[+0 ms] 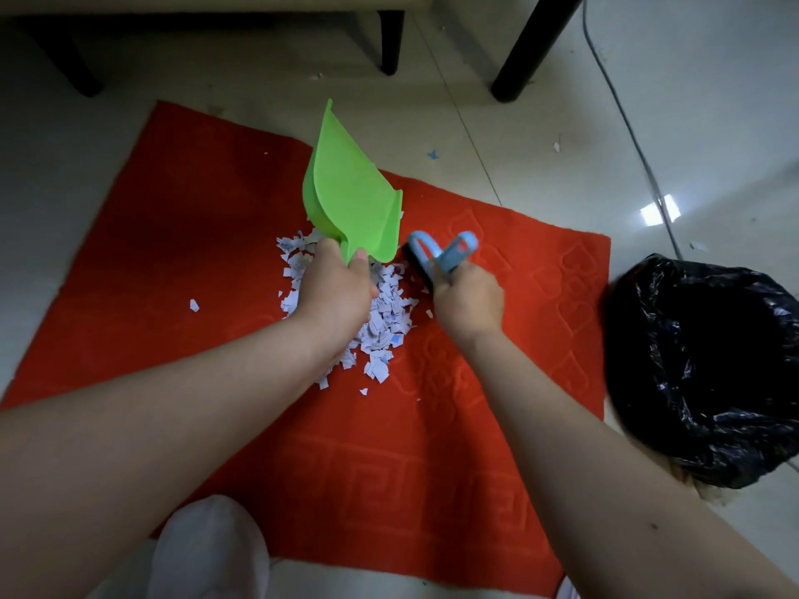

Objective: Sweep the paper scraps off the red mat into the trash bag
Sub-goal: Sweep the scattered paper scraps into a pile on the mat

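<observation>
A red mat (216,261) lies on the pale floor. A pile of white and blue paper scraps (389,322) sits at its middle, partly hidden under my left hand (335,287). That hand grips the handle of a green dustpan (350,196), which is raised above the pile with its mouth tilted up and away. My right hand (469,296) grips a small blue hand brush (441,252) just right of the pile; its dark bristles point toward the scraps. A black trash bag (700,365) stands open at the mat's right edge.
Dark furniture legs (523,58) stand on the tiled floor behind the mat. A grey cable (627,123) runs down the floor at right. Stray scraps (432,154) lie on the tiles beyond the mat, one single scrap (194,305) lies left of the pile. My white-clad knee (212,551) is at the bottom.
</observation>
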Tool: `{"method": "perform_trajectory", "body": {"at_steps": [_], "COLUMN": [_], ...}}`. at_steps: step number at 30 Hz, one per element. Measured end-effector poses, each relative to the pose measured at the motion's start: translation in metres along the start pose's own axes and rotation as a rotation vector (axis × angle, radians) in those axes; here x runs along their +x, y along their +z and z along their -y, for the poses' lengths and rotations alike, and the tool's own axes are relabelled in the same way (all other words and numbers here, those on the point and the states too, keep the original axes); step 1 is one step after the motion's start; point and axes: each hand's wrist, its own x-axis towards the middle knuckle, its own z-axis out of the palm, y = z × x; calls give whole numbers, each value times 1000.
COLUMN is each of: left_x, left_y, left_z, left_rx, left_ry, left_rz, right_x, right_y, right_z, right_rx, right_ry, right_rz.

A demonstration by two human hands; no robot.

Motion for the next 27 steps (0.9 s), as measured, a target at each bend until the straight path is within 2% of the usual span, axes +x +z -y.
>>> {"method": "perform_trajectory", "body": {"at_steps": [2,5,9,15,19,21,24,27], "left_x": [-2,-2,-4,-7,-6,-4,-3,-4], "left_y": [-2,-7,-9,-10,-15,-17,-19,-17], "left_z": [2,8,10,14,17,17,16,15], "left_rx": [-11,-16,-16,-7,-3,10,25,11], "left_ry": [1,-14,-15,-8,-15,-14,-15,-16], "left_rz": [9,4,15,8,-19,-39,-50,-33], "right_x": [1,-7,-29,-43,-32,-29,-31,-34], "right_y": [-16,-32,-8,22,1,-5,1,18], "right_z": [-13,-43,-53,-13,-24,-32,-31,-11], "right_rx": [90,61,76,315,337,307,240,198], "right_ry": [113,285,443,378,401,435,486,386], "right_rz": [-107,-251,-205,-148,-351,-393,-295,-155]}}
